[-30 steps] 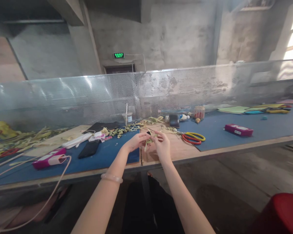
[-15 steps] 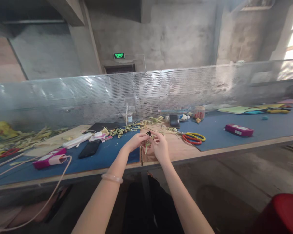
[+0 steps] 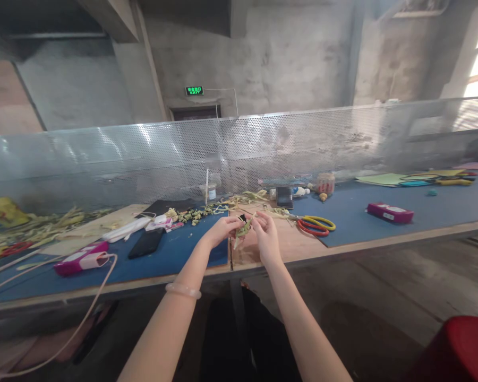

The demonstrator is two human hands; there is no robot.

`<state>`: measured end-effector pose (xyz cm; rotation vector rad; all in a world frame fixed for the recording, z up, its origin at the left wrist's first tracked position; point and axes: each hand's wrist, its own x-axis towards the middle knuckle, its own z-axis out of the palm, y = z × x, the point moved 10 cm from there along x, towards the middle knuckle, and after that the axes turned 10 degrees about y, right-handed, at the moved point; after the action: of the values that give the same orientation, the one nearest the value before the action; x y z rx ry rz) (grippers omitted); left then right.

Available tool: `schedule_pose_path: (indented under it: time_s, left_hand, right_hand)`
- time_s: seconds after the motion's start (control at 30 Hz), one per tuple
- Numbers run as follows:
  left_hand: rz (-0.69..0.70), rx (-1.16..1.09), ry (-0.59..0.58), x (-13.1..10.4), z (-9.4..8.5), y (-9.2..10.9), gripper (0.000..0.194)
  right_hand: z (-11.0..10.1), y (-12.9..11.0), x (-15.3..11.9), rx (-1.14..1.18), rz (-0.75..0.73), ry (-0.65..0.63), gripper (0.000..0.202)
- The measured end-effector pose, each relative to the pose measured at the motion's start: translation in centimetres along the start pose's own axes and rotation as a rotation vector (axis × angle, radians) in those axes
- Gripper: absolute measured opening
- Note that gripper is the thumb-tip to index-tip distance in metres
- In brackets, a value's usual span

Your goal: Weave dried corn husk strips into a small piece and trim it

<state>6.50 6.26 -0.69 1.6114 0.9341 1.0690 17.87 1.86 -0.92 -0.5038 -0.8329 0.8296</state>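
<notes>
Over the front edge of the wooden board, my left hand (image 3: 223, 231) pinches a small bundle of pale green leaf-like strips (image 3: 242, 232). A small black piece (image 3: 242, 217) shows at its fingertips; its kind is unclear. My right hand (image 3: 266, 236) is closed at the thumb and fingers on the thin pale end of a strip, just right of the bundle. The strips' loose ends hang down between both hands. Red-and-yellow-handled scissors (image 3: 316, 225) lie on the board to the right of my right hand.
Left of my hands are a black phone (image 3: 146, 243), a magenta box (image 3: 82, 259) with a cable, and a heap of curled green pieces (image 3: 195, 215). A second magenta box (image 3: 389, 213) lies right. Behind stands a perforated metal screen (image 3: 263, 146). A red stool (image 3: 464, 350) stands lower right.
My right hand has moved slightly right, away from the left, drawing a strip end out. More of the green bundle now shows between the hands. The left hand stays nearly still.
</notes>
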Motion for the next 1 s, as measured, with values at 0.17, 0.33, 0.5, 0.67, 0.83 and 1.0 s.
schedule_pose_path:
  time_s: [0.17,0.33,0.5,0.67,0.83,1.0]
  left_hand:
    - [0.031,0.121,0.045,0.4,-0.8,-0.2,0.024]
    - [0.046,0.152,0.057,0.4,-1.1,-0.1,0.022]
    - [0.009,0.111,0.074,0.4,-1.3,-0.2,0.022]
    - [-0.010,0.080,0.070,0.3,-1.2,-0.4,0.019]
    - [0.001,0.046,0.070,0.4,-1.2,-0.3,0.019]
    - [-0.008,0.029,0.059,0.3,-1.1,-0.4,0.017]
  right_hand:
    - [0.1,0.2,0.0,-0.162,-0.041,-0.020,0.021]
    - [1.7,-0.3,-0.6,-0.433,-0.170,-0.182,0.020]
    - [2.4,-1.4,-1.0,-0.713,-0.406,-0.189,0.014]
    - [2.0,-1.2,-0.8,-0.675,-0.374,-0.133,0.008]
    - [1.6,-0.5,-0.5,-0.658,-0.318,-0.127,0.003]
    - [1.1,0.2,-0.1,-0.602,-0.282,-0.101,0.010]
